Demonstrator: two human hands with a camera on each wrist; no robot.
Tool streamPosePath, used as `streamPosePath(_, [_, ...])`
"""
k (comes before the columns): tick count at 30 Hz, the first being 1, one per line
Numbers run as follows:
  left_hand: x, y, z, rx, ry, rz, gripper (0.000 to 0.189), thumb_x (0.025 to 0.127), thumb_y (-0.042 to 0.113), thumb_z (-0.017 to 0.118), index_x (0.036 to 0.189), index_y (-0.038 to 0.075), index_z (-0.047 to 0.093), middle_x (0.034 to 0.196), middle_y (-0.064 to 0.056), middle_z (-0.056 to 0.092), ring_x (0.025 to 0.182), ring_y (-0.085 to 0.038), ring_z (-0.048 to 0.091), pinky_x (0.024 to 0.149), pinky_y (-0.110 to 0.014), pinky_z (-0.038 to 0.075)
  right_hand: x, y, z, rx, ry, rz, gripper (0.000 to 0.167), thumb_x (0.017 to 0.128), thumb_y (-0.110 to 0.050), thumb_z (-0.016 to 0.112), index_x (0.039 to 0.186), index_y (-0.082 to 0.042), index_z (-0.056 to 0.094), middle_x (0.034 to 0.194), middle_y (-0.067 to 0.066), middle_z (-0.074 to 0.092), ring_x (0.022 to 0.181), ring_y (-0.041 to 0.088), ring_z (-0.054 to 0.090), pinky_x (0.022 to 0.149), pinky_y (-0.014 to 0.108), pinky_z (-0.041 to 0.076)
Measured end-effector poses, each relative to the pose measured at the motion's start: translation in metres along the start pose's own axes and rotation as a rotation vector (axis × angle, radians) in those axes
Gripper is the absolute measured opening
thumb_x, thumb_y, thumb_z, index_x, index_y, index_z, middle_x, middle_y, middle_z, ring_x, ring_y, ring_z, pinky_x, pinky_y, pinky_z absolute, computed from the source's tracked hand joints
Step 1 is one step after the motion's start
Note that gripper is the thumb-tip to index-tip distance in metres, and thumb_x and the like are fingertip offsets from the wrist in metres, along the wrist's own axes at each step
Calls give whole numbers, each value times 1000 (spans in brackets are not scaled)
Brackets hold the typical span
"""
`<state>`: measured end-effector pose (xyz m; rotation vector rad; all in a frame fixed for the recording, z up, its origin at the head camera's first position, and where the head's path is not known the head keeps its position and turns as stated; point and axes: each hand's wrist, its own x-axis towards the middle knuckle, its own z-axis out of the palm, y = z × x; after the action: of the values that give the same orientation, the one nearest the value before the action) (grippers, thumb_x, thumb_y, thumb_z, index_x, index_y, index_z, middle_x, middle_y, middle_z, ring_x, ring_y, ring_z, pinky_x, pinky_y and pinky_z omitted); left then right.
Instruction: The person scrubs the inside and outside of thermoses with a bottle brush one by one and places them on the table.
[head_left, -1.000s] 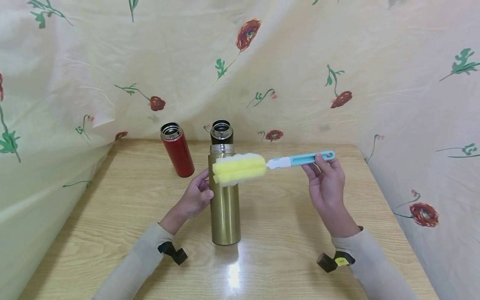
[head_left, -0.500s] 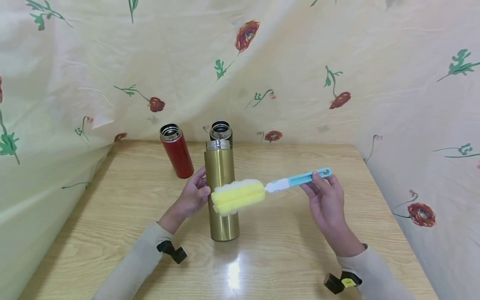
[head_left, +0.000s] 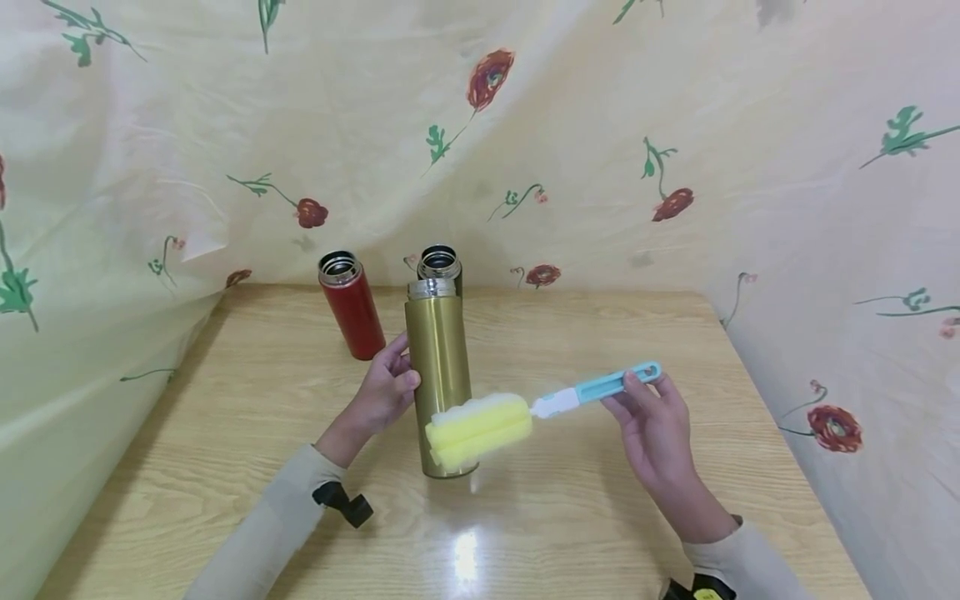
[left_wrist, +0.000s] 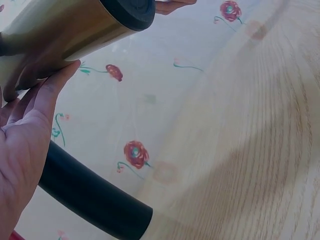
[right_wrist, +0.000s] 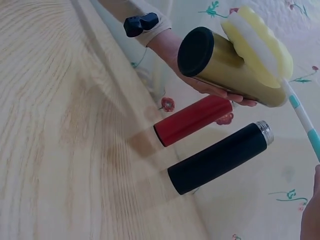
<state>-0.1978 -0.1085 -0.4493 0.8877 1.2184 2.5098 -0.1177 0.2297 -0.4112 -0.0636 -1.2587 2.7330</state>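
Note:
My left hand [head_left: 384, 398] grips a gold vacuum flask [head_left: 438, 342] from its left side, fingers around the back and thumb in front. The flask has no lid, leans slightly with its steel neck to the left, and its dark base is off the table in the right wrist view. My right hand [head_left: 656, 429] pinches the light blue handle of a bottle brush [head_left: 551, 404] between thumb and fingers. The brush lies nearly level, its yellow and white sponge head [head_left: 480, 429] pointing left and overlapping the lower part of the flask in the head view.
A red flask [head_left: 352, 312] stands lidless at the back left of the wooden table [head_left: 555, 517]. Behind the gold flask, mostly hidden in the head view, stands a black flask [right_wrist: 217, 160]. A flowered cloth [head_left: 585, 100] hangs around the back and sides.
The brush has come down from the upper part of the gold flask to its lower end, its handle now sloping more. The flask has risen slightly and tipped its neck left.

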Motion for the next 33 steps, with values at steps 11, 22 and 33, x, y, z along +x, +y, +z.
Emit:
streamPosePath(11, [-4,2,-2,12,64,3,62,83,31,86,136,16,58,108,-1,74,96,-12,72,84,-26,60,-9,8,-10,-13,-33,4,9,104,1,51,104,-5,57,96,5,66,89,16,73,89,30,58])
streamPosePath(22, [-1,8,-2,17,60,14,61,85,28,85,138,17,57,108,-1,74,95,-12,72,82,-26,60,-14,12,-15,-36,-81,-20,11,105,1,48,107,-7,55,95,4,69,88,16,74,85,29,59])
streamPosePath(33, [-2,3,1,-14,14,-3,56,89,21,82,138,15,56,111,-1,73,99,-11,70,85,-25,60,2,6,-2,-21,-57,-61,6,105,-1,51,105,-6,54,99,6,65,92,16,71,94,31,56])
